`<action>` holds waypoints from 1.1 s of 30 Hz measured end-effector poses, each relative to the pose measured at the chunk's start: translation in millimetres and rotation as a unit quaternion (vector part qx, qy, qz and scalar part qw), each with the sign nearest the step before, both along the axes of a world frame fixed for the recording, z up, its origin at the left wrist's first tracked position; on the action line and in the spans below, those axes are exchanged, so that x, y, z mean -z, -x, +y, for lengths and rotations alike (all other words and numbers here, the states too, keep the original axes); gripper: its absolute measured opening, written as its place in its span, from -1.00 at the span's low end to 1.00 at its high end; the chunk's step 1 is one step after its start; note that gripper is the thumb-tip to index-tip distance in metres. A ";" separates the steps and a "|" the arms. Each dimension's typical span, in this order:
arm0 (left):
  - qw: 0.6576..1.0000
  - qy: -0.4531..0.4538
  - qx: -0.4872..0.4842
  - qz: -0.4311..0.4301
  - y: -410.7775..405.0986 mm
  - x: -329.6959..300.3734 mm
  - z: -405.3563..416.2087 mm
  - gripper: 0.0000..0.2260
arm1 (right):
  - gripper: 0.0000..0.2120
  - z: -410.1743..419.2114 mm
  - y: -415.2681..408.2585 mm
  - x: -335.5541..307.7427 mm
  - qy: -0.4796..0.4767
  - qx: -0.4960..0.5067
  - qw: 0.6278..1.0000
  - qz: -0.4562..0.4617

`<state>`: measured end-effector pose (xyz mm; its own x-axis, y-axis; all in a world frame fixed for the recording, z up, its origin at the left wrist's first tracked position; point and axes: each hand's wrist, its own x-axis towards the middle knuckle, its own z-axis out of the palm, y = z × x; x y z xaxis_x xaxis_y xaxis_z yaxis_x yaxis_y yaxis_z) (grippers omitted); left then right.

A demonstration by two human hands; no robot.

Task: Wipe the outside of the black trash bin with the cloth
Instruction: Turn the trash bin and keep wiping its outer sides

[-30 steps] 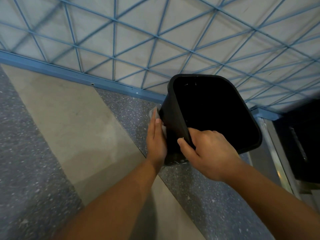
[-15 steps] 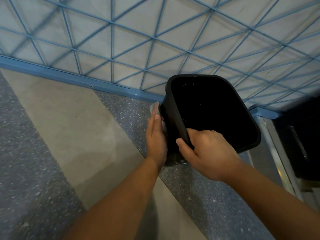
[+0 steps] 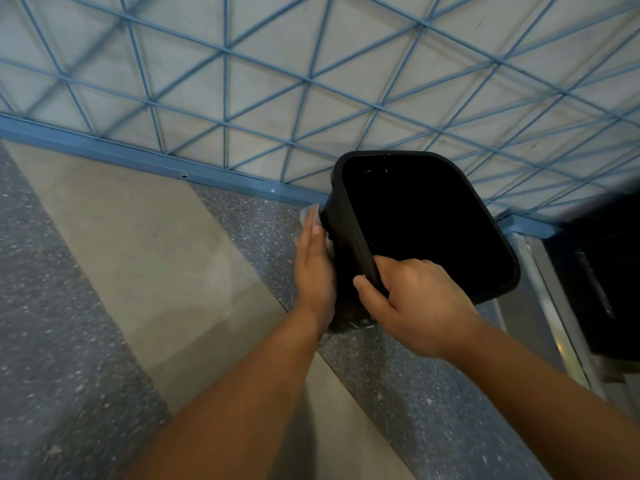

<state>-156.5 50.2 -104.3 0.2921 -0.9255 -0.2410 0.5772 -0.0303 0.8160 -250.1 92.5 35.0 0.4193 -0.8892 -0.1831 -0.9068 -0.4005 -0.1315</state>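
Bin (image 3: pixel 349 244): one; cloth (image 3: pixel 309 216): one; hands: two.

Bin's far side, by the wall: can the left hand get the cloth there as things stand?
Probably not yet. The bin stands close to the wall, and the left hand presses the cloth on the near-left side; the right hand could turn it.

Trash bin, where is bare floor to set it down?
Left of the left hand, the tan floor stripe below the blue baseboard lies bare. Right of the black trash bin is crowded by a metal threshold.
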 end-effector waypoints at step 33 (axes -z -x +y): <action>0.998 -0.030 -0.048 -0.011 -73.8 -26.5 8.1 -0.61 | -0.71 2.8 -1.3 0.6 0.016 0.018 1.000 0.002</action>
